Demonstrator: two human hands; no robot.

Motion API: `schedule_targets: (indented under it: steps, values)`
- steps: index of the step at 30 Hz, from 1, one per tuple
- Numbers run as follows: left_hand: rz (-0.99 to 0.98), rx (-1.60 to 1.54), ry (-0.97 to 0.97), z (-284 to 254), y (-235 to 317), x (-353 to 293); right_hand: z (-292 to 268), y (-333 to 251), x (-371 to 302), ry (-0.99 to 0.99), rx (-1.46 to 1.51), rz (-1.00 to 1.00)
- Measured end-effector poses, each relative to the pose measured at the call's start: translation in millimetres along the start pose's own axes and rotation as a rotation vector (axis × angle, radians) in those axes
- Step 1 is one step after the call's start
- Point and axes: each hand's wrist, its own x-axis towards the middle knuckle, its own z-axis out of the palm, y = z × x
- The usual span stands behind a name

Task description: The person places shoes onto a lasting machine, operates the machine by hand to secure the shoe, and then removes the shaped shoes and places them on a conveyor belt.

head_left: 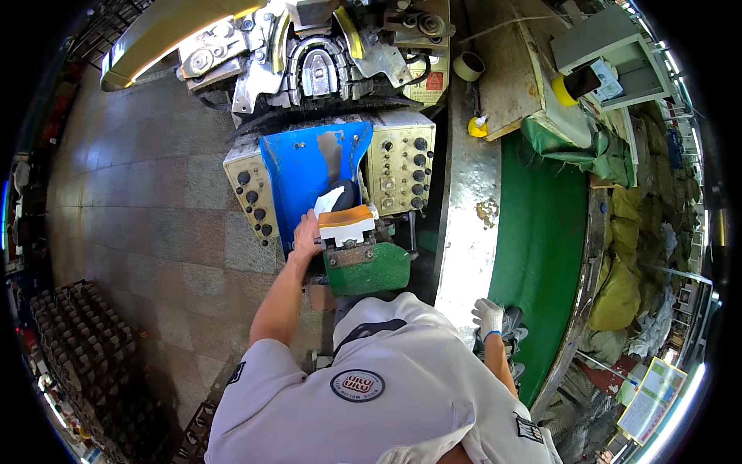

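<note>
My left hand (307, 234) is bare and grips the side of a shoe upper on a white-and-orange last (345, 221), which stands on the green block (368, 271) of the machine in front of me. My right hand (488, 316) wears a white glove and rests on a grey shoe (513, 326) lying on the green conveyor belt (539, 232) at my right. A blue metal shield (301, 166) rises behind the last.
Two beige control panels with knobs (399, 166) flank the blue shield, and the machine's metal head (317, 62) looms above. A tape roll (468, 66) and a yellow bottle (478, 126) sit on the bench. Dark crates (85, 348) stand at lower left. Sacks (618, 286) lie at right.
</note>
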Motion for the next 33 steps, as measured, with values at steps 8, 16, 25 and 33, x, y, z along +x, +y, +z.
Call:
schedule_targets:
  steps: [8,16,25,33]
  values:
    - [-0.128,0.028,-0.069,-80,37,-5,38,-7,-26,-0.024,-0.025,-0.077]
    - [-0.222,0.291,0.07,-209,115,-29,108,-120,-80,-0.129,0.085,-0.378]
    - [0.194,0.206,0.228,-273,316,-100,188,-229,-176,-0.305,-0.197,-1.667]
    - [0.574,-0.464,-0.418,-104,392,-151,44,-207,-148,-0.255,0.748,-0.731]
